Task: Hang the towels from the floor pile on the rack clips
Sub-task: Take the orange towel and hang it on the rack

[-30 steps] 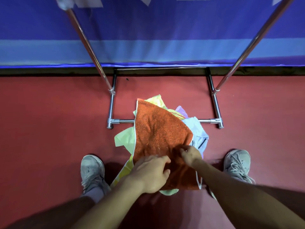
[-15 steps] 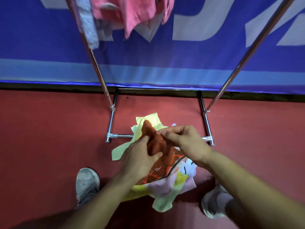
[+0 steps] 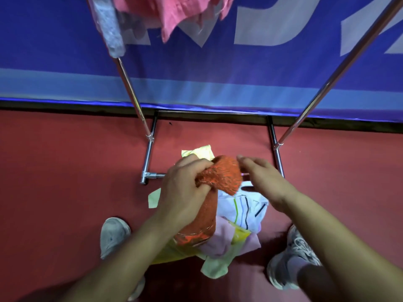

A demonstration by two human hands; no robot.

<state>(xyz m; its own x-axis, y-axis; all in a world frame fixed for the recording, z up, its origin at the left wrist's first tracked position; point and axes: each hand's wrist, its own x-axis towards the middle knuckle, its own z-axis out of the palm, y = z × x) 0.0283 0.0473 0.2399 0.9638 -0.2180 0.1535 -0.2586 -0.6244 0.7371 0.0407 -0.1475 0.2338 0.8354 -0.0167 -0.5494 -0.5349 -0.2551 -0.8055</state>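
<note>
Above the floor pile: the orange towel point(image 3: 226, 174) is lifted and bunched. Its upper part humps between the two hands and its lower part trails down along the left wrist to the heap.
Left hand: the left hand point(image 3: 187, 188) has its fingers curled round the left side of the bunched cloth and grips it.
Right hand: the right hand point(image 3: 265, 182) reaches in from the right with its fingers point(image 3: 245, 160) nearly straight and together, the tips at the towel's far right edge. That spot is blurred, so I cannot tell whether they pinch or only touch.
Pile: the floor pile point(image 3: 242, 211) holds white striped, lilac, yellow and pale green cloths. It lies on the red floor point(image 3: 65, 182) between the two grey shoes, at the near side of the rack base.
Rack: the rack point(image 3: 148, 159) is chrome, with its base frame on the floor and two slanting uprights rising to the far left and far right.
Hung cloths: a pink towel point(image 3: 174, 16) hangs at the far top, with a pale grey towel point(image 3: 111, 29) just left of it along the left upright.
Backdrop: a blue banner point(image 3: 218, 68) with pale lettering stands behind the rack.
</note>
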